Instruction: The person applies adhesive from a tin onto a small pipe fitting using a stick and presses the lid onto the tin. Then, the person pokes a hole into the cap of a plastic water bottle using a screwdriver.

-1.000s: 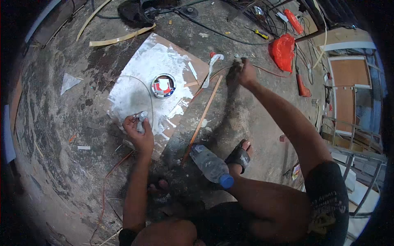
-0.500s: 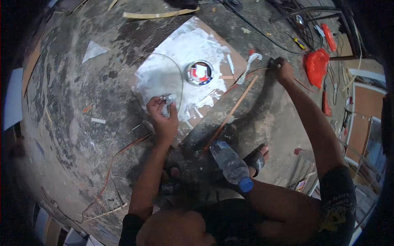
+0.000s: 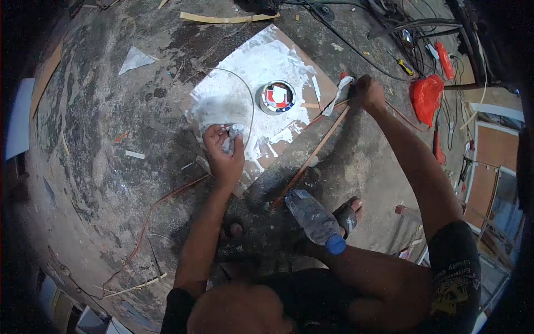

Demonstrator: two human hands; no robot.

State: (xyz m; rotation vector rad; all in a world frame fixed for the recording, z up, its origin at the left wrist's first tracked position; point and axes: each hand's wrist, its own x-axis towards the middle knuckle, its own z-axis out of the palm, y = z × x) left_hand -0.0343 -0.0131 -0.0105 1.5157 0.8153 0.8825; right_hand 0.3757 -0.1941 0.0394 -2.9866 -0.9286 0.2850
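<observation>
My left hand (image 3: 223, 153) is over the lower left edge of a board (image 3: 222, 94) smeared with white paint. Its fingers are closed on a small whitish piece (image 3: 229, 142) whose kind I cannot make out. An open paint tin (image 3: 276, 98) with red and white on it stands on the board. Off the board's right corner, my right hand (image 3: 369, 94) is low over the floor, fingers curled; what they hold, if anything, is hidden. Close to it are a white-smeared strip with a red end (image 3: 338, 96) and an orange cable (image 3: 409, 117).
A plastic bottle with a blue cap (image 3: 314, 218) lies by my foot. A thin wooden strip (image 3: 311, 157) lies beside the board. To the right are a red plastic bag (image 3: 426, 99), a yellow screwdriver (image 3: 405, 67) and tangled black cables (image 3: 384, 39). A white scrap (image 3: 135, 60) lies on the left.
My right hand has moved left, closer to the white-smeared strip. My left hand stays near the board's edge with the whitish piece. The view has shifted slightly.
</observation>
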